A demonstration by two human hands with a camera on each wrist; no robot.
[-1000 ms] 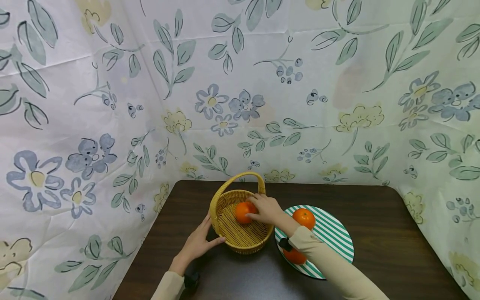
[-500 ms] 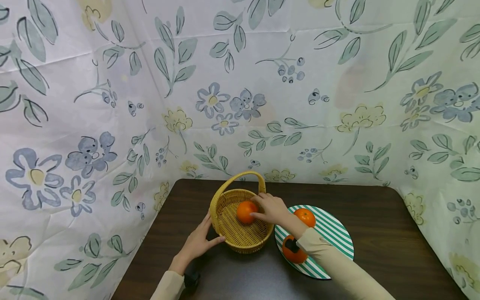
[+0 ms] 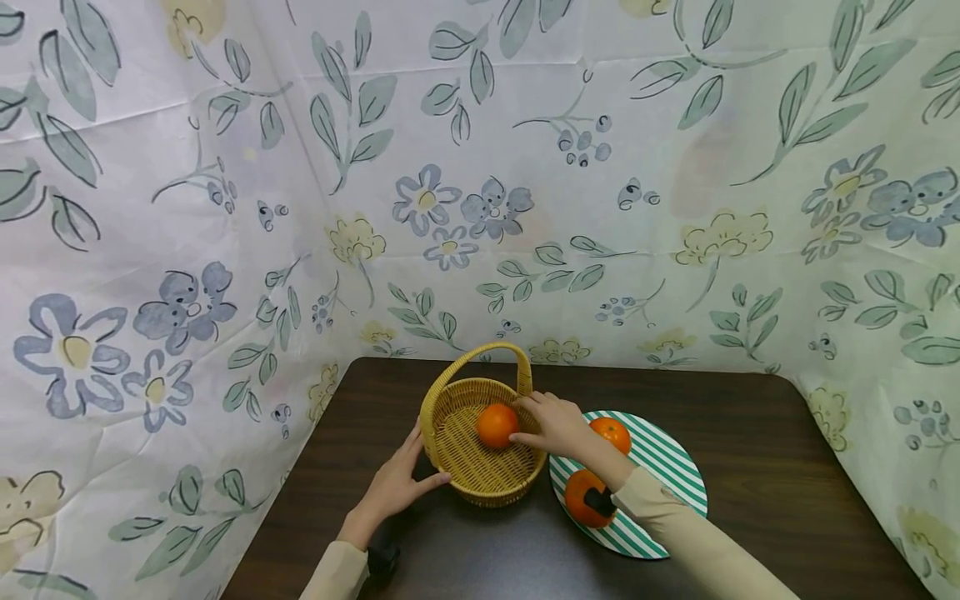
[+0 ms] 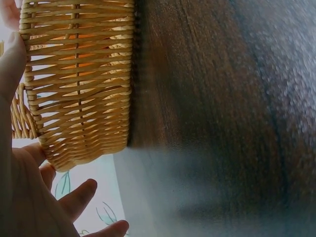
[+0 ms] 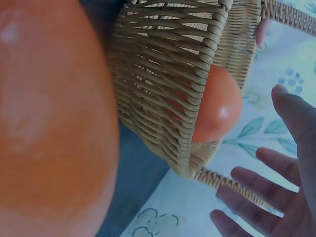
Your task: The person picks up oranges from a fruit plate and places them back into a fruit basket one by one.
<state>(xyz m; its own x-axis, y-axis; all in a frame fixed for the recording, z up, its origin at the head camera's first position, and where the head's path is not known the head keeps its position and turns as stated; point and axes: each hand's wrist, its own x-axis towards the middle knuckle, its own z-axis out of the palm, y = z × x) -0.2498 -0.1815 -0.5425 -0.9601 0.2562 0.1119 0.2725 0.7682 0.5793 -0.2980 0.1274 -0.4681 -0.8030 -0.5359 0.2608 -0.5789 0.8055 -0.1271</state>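
Note:
A yellow wicker basket (image 3: 491, 482) with an arched handle stands at the middle of the table, one orange (image 3: 498, 427) inside it. My left hand (image 3: 397, 487) rests against the basket's left side, thumb at the near rim and fingers spread, as the left wrist view shows. Over the right rim is my right hand (image 3: 557, 429), fingers spread and holding nothing, apart from the orange in the right wrist view. Two more oranges, a far orange (image 3: 611, 434) and a near orange (image 3: 587, 500), lie on a green-and-white striped plate (image 3: 667, 475), partly behind my right arm.
The dark wood table (image 3: 757, 467) extends right of the plate and in front of the basket. Floral cloth (image 3: 570, 192) hangs behind and at both sides. A close, blurred orange surface fills the left of the right wrist view.
My right hand has let go of the orange and drawn back to the right, toward the basket's rim. The orange has shifted slightly right inside the basket. My left hand stays in place.

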